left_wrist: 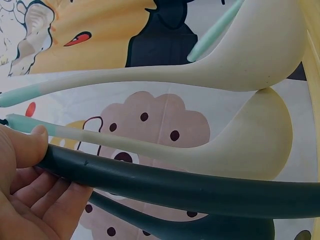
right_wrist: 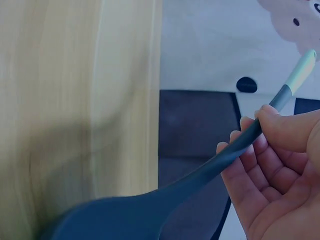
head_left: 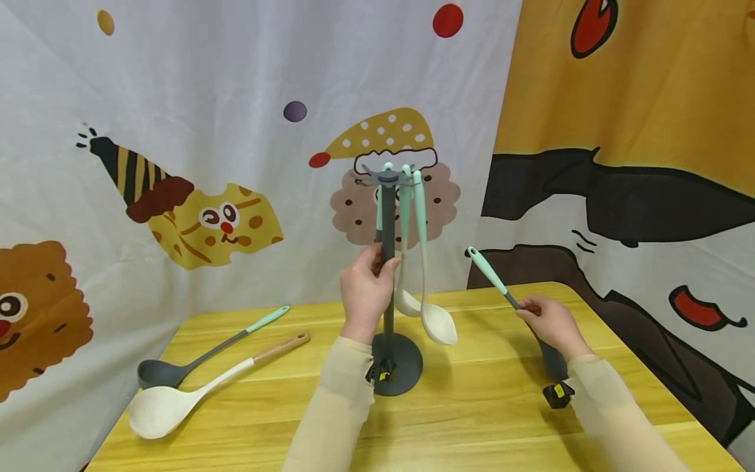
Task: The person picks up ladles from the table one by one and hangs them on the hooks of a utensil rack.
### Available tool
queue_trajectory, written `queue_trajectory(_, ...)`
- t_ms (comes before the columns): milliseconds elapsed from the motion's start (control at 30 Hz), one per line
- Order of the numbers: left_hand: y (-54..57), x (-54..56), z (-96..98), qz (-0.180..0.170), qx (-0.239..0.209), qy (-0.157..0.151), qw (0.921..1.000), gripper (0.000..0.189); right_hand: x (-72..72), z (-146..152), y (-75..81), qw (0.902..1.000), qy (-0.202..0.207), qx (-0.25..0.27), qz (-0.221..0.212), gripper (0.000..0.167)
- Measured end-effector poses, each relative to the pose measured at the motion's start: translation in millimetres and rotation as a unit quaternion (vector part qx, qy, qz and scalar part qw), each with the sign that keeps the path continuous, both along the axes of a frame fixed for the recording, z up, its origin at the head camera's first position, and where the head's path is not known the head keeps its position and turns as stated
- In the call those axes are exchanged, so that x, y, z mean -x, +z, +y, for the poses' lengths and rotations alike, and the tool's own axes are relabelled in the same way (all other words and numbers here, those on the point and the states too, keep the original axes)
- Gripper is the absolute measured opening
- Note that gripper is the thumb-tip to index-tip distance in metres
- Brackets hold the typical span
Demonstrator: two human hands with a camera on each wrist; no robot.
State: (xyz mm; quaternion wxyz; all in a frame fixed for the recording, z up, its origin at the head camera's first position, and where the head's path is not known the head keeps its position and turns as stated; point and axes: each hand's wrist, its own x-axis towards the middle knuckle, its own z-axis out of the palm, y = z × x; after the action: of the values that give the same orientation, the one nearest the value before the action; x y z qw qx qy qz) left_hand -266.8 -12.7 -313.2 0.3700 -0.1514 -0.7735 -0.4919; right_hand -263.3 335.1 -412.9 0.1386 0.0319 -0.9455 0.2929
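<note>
The grey utensil (right_wrist: 195, 185) is at the right of the head view, tilted, its mint handle (head_left: 488, 270) pointing to the upper left and its broad head down towards the lower right. The right hand (head_left: 554, 328) pinches its shaft between thumb and fingertips, just below where the mint part ends. The head is partly hidden by the wrist and cut off in the right wrist view, so I can't tell its full shape or whether it touches the table (head_left: 472, 419).

Near the centre, the left hand (head_left: 367, 288) has its thumb and fingers curled round the dark pole of the stand (head_left: 398, 373). A front cream ladle (head_left: 439, 324) and a rear cream ladle (head_left: 407, 303) hang just right of the pole, and a dark utensil (left_wrist: 235, 227) shows behind it. At the lower left lie a grey ladle (head_left: 162, 372) and a cream ladle with a brown handle (head_left: 158, 413).

The grey utensil looks light and stiff along the shaft, and hardly fragile. Its smooth surface and wide head could let it twist in a loose pinch — the shaft close under the mint section seems a sound place to hold, leaving the handle's end hole uncovered.
</note>
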Motion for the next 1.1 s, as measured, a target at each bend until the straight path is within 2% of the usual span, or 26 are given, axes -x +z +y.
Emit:
queue_trajectory(700,-0.3,-0.5,0.5,-0.003,-0.006,-0.006,1.0000,0.016,-18.3,-35.4,30.9,0.9974,0.001,0.050,0.052,0.022)
queue_trajectory(1100,0.6,-1.2,0.5,-0.006,-0.008,-0.007,0.9999,0.014,-33.3,-60.0,49.9,0.9924,0.029,0.087,0.082,0.015)
